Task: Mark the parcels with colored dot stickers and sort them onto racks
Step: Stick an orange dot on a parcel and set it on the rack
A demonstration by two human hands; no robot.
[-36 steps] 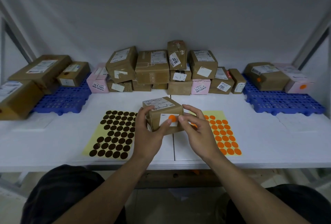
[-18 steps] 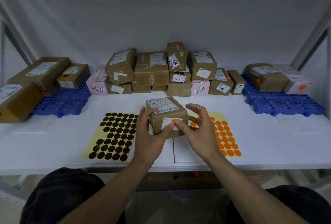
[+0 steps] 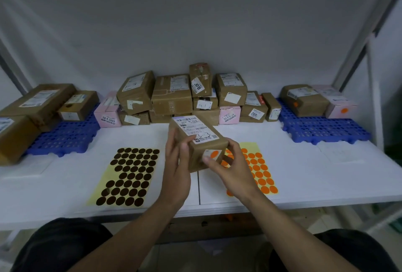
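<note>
A small brown parcel (image 3: 196, 141) with a white shipping label on top is held above the white table (image 3: 304, 173), tilted. An orange dot sticker (image 3: 215, 154) sits on its near face. My left hand (image 3: 177, 167) grips the parcel's left side, thumb on the front. My right hand (image 3: 230, 169) grips the parcel's right corner, thumb just below the orange dot. A yellow sheet of dark brown dots (image 3: 128, 176) lies to the left, and a sheet of orange dots (image 3: 261, 171) lies to the right, partly hidden by my right hand.
A pile of brown and pink parcels (image 3: 174, 97) stands at the back centre. A blue rack (image 3: 63, 134) at left carries brown boxes. Another blue rack (image 3: 322, 128) at right carries a brown parcel and a pink one, both with orange dots. Metal shelf posts (image 3: 367, 32) frame the right.
The parcel has been lifted off the table and tilted toward me. My right hand went from pressing the orange dot with a fingertip to gripping the parcel's right corner.
</note>
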